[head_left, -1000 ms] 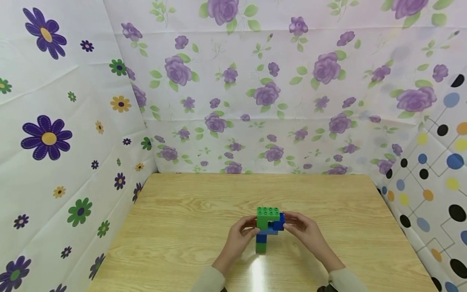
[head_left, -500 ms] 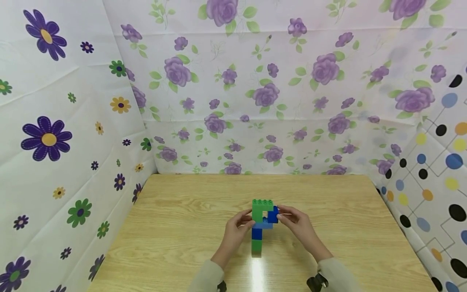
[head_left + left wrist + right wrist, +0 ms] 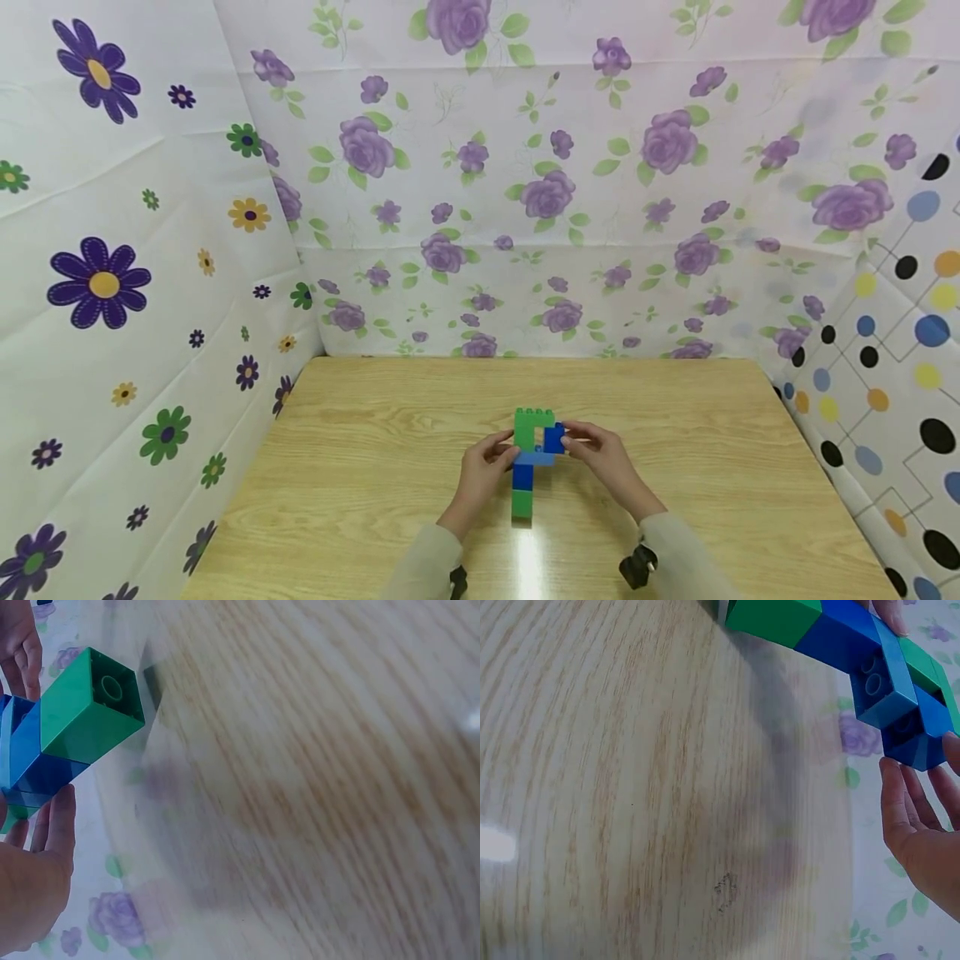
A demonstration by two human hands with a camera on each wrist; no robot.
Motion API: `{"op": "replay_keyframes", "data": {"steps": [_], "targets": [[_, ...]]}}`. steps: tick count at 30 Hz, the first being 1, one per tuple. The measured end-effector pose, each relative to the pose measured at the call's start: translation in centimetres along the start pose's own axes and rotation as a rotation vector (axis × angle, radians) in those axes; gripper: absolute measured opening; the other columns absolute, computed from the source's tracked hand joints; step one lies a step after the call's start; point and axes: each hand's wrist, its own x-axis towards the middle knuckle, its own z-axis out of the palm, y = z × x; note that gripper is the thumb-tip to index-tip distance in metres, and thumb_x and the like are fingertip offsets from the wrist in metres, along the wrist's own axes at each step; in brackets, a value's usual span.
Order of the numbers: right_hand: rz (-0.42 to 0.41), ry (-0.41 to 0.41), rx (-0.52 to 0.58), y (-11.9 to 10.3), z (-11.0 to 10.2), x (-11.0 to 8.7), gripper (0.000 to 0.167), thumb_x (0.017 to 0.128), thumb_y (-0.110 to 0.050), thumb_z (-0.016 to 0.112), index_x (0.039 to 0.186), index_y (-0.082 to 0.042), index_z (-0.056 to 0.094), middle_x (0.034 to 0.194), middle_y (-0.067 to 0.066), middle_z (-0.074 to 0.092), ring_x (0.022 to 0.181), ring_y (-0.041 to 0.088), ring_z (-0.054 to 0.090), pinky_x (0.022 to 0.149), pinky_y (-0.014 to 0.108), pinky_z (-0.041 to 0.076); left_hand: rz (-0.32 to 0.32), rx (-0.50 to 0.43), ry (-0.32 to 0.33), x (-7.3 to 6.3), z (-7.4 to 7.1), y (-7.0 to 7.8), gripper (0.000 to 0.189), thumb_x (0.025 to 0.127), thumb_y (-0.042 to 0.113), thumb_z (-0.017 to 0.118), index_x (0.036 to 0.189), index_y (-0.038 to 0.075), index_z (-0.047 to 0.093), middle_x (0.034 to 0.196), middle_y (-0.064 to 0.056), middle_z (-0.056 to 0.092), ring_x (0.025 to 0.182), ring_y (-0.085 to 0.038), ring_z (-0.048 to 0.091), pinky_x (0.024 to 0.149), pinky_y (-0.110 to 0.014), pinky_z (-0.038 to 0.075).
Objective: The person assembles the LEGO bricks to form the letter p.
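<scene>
A stack of toy building blocks hangs over the wooden table, between both hands. At its foot is a green block [image 3: 522, 504], whose hollow underside shows in the left wrist view. Above that come a dark blue block [image 3: 522, 477], a light blue block [image 3: 536, 459] and green blocks [image 3: 525, 429] with studs on top. My left hand [image 3: 480, 477] grips the stack's left side near the light blue block. On the right, my right hand [image 3: 603, 458] pinches a blue block [image 3: 554, 439] beneath the green overhang. A small gap separates this block from the green upright.
The wooden table [image 3: 360, 467] has a bright reflection near its front edge. A flowered cloth [image 3: 480, 208] stands behind it, another flowered cloth [image 3: 172, 350] at the left, and a dotted cloth [image 3: 892, 358] at the right. Black straps with devices [image 3: 638, 567] sit at the wrists.
Both hands have shifted a little to the left with the stack. The stack has tipped, so its top studs show less and its front more. Both grips look the same.
</scene>
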Motion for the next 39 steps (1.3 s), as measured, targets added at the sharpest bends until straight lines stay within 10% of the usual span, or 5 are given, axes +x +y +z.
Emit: {"op": "replay_keyframes", "data": {"steps": [15, 23, 29, 39], "targets": [[0.043, 0.000, -0.007, 0.6, 0.8, 0.7, 0.040, 0.091, -0.004, 0.065, 0.131, -0.006, 0.058, 0.121, 0.015, 0.061, 0.106, 0.028, 0.062, 0.093, 0.047, 0.053, -0.019, 0.025, 0.012, 0.8, -0.1, -1.2, 0.035, 0.091, 0.013, 0.066, 0.122, -0.004, 0.062, 0.102, -0.017, 0.068, 0.091, -0.026, 0.068, 0.076, -0.035, 0.061], [0.042, 0.012, -0.069, 1.1, 1.1, 1.2, 0.042, 0.090, -0.003, 0.066, 0.131, -0.006, 0.059, 0.117, 0.014, 0.063, 0.105, 0.029, 0.062, 0.089, 0.043, 0.056, -0.037, 0.045, -0.029, 0.3, -0.2, 0.6, 0.033, 0.094, 0.004, 0.061, 0.123, -0.012, 0.058, 0.106, -0.024, 0.064, 0.093, -0.033, 0.065, 0.080, -0.042, 0.060], [0.033, 0.033, -0.120, 1.7, 1.2, 1.4, 0.040, 0.089, 0.000, 0.067, 0.128, -0.003, 0.060, 0.112, 0.012, 0.066, 0.103, 0.028, 0.063, 0.085, 0.036, 0.057, -0.006, 0.165, -0.016, 1.5, -0.2, -1.9, 0.032, 0.090, 0.010, 0.068, 0.117, -0.007, 0.065, 0.103, -0.017, 0.068, 0.091, -0.023, 0.066, 0.075, -0.026, 0.059], [0.073, 0.039, -0.167, 3.0, 1.5, 1.9, 0.037, 0.088, 0.001, 0.067, 0.125, 0.001, 0.062, 0.107, 0.011, 0.067, 0.095, 0.025, 0.065, 0.081, 0.036, 0.058, 0.019, 0.339, -0.040, 1.9, -0.3, -2.6, 0.028, 0.091, 0.010, 0.067, 0.114, -0.007, 0.066, 0.107, -0.018, 0.067, 0.098, -0.029, 0.063, 0.080, -0.032, 0.057]]}}
